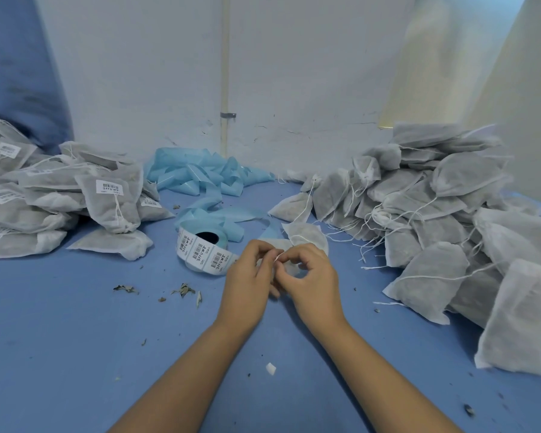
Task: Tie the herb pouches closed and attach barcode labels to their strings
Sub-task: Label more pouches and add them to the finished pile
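A white mesh herb pouch (306, 235) lies on the blue table just beyond my hands, partly hidden by them. Its thin white string (280, 255) runs up between my fingertips. My left hand (249, 276) and my right hand (310, 276) sit close together, both pinching the string. A roll of barcode labels (200, 250) lies on its side just left of my left hand, with a strip of printed labels facing me.
Labelled pouches (107, 195) are piled at the left, and a large heap of unlabelled pouches (444, 220) fills the right. Crumpled blue label backing (200, 179) lies against the white wall. Herb crumbs (185, 290) and a small white scrap (270, 368) dot the blue tabletop (75, 339).
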`<state>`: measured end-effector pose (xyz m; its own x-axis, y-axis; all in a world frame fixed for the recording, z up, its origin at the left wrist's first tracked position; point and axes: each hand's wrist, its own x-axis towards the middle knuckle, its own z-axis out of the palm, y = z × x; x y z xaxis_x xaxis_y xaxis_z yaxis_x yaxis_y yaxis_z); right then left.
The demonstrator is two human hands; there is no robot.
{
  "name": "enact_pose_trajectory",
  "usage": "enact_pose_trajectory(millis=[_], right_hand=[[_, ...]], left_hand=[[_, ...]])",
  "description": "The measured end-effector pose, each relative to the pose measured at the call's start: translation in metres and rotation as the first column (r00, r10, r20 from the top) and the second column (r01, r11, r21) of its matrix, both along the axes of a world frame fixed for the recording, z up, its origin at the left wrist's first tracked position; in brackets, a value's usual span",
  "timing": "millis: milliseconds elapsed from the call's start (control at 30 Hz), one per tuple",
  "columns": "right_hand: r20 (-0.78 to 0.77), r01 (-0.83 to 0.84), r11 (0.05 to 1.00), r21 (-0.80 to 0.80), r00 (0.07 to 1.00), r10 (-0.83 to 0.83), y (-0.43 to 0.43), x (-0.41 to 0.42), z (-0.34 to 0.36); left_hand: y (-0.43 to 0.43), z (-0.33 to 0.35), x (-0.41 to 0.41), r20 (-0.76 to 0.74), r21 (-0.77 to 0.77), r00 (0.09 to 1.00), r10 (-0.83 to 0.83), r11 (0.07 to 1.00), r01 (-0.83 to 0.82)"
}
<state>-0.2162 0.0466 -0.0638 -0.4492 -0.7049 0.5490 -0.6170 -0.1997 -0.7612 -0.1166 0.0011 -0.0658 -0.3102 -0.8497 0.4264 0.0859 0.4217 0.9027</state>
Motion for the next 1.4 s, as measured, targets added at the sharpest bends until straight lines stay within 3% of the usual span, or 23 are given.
enact_pose_trajectory(millis=[167, 333, 433, 567, 800, 1200, 1333, 1400], right_hand=[[0.191, -0.049, 0.999, -0.002, 0.98, 0.048, 0.0, 0.004, 0.004], [0.426, -0.136, 0.99, -0.022, 0.895, 0.133, 0.001, 0.007, 0.009], [0.699, -0.291, 0.957, -0.019, 0.68, 0.221, 0.002, 0.005, 0.013], [0.868, -0.334, 0.933, -0.135, 0.415, 0.274, 0.0, -0.003, 0.015], [0.92, -0.338, 0.91, -0.24, 0.221, 0.324, -0.001, -0.007, 0.014], [0.927, -0.261, 0.925, -0.277, 0.181, 0.328, -0.003, -0.013, 0.011], [0.929, -0.307, 0.9, -0.31, 0.101, 0.355, -0.002, -0.014, 0.012], [0.922, -0.359, 0.868, -0.342, 0.05, 0.384, -0.001, -0.015, 0.014]], left_hand=[[-0.004, 0.001, -0.002, -0.157, 0.127, 0.981, -0.113, 0.983, 0.133], [-0.009, -0.001, -0.001, -0.063, 0.024, 0.995, -0.077, 0.997, 0.079], [-0.011, -0.003, -0.001, -0.016, -0.008, 0.998, -0.057, 0.998, 0.057], [-0.012, -0.002, -0.001, -0.017, 0.027, 0.999, -0.043, 0.999, 0.043], [-0.011, -0.002, -0.001, 0.085, 0.031, 0.996, 0.025, 0.999, -0.028], [-0.013, -0.004, -0.002, 0.194, 0.047, 0.976, 0.104, 0.992, -0.115], [-0.013, -0.001, -0.001, 0.145, 0.123, 0.987, 0.066, 0.989, -0.085], [-0.013, -0.001, -0.001, 0.225, 0.05, 0.971, 0.077, 0.995, -0.09]])
